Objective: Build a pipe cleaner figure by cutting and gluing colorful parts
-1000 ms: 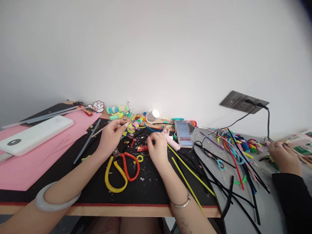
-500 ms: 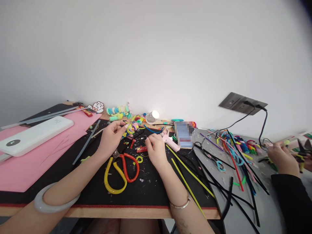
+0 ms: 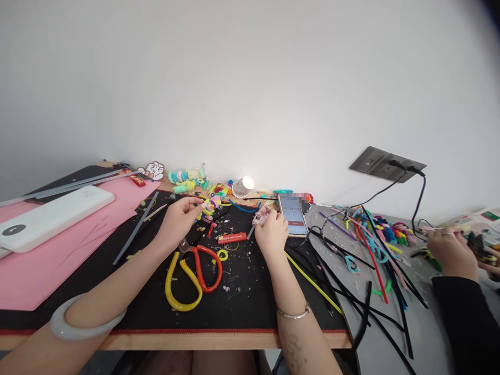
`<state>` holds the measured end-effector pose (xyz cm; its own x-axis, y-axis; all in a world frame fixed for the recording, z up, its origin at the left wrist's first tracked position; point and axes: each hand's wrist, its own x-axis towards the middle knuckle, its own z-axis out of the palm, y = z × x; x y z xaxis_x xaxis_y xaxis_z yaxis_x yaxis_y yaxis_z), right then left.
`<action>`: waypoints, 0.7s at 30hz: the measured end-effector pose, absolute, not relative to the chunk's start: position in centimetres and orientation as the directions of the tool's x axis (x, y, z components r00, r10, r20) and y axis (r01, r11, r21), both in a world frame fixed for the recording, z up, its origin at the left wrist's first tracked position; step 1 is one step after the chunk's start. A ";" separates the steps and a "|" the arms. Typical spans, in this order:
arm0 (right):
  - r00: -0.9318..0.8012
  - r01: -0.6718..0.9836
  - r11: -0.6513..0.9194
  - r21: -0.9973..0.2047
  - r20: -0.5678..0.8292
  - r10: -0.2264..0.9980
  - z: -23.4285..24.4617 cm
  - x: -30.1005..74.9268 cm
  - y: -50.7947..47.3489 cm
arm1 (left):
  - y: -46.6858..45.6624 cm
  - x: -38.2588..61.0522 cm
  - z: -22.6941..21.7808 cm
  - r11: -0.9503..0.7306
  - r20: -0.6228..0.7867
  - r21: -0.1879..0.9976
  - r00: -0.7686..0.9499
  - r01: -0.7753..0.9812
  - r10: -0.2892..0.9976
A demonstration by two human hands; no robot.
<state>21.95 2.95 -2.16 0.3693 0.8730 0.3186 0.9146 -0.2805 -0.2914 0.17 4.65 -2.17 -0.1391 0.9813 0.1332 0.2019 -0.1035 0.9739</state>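
My left hand (image 3: pixel 180 221) is closed in a pinch on a small colourful pipe-cleaner figure (image 3: pixel 212 204), held just above the black mat. To the right, my right hand (image 3: pixel 272 234) is wrapped round a pink glue gun (image 3: pixel 260 214); its handle is mostly hidden by the fingers. Between my hands lies a red lighter (image 3: pixel 233 238). Scissors (image 3: pixel 210 266) with one red and one yellow handle rest below my left hand, and a small yellow-green ring (image 3: pixel 222 254) sits beside them.
A phone (image 3: pixel 292 216) and a paper cup (image 3: pixel 244 186) stand toward the wall. Pink sheets (image 3: pixel 35 281) with a white device (image 3: pixel 58 213) lie left. Black strips (image 3: pixel 375 315) and pipe cleaners spread right, near a co-worker's hand (image 3: pixel 453 252) and a wall socket (image 3: pixel 385 165) with cables.
My right hand has moved right, away from beside the lighter, and has taken hold of the glue gun. My left hand stays in place with the figure.
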 end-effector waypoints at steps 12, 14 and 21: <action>0.423 0.887 -0.386 -0.253 0.113 0.899 -1.2 23.5 3.1 | 4.2 0.1 -1.5 -0.079 0.131 0.902 -0.095 0.425 0.987; 0.415 0.884 -0.361 -0.298 0.140 0.899 -1.3 23.8 3.3 | 4.2 0.1 -1.5 -0.068 0.124 0.885 -0.093 0.460 0.988; 0.249 0.746 0.002 -0.666 0.282 0.927 -1.8 23.8 4.1 | 4.3 0.1 -1.6 -0.072 0.130 0.864 -0.083 0.498 0.988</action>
<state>23.79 4.05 -1.80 0.2494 0.9265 0.2817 0.7461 0.0016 -0.6658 0.09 4.30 -1.60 -0.0831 0.9880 0.1299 0.4980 -0.0717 0.8642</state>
